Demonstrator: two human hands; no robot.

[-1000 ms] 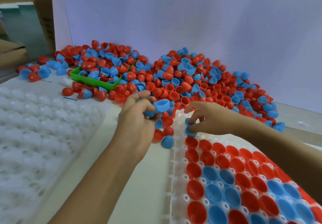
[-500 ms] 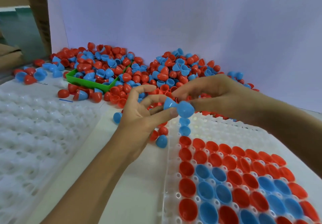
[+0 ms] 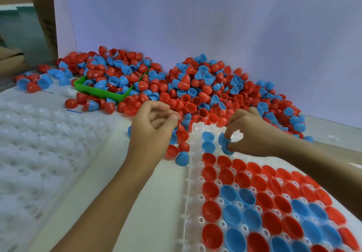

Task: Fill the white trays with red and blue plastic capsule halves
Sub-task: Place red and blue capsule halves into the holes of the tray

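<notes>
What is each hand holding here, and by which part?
The right hand pinches a blue capsule half at its rim, over the white tray. The left hand has curled fingers; whether it holds anything cannot be told.

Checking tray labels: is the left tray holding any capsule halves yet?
No, the left tray shows only bare white pockets, while the red and blue halves sit in the right tray.

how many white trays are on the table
2. One empty white tray lies at left; the other tray, partly filled with capsule halves, lies at right under the right hand. Its far right edge runs out of view.
</notes>
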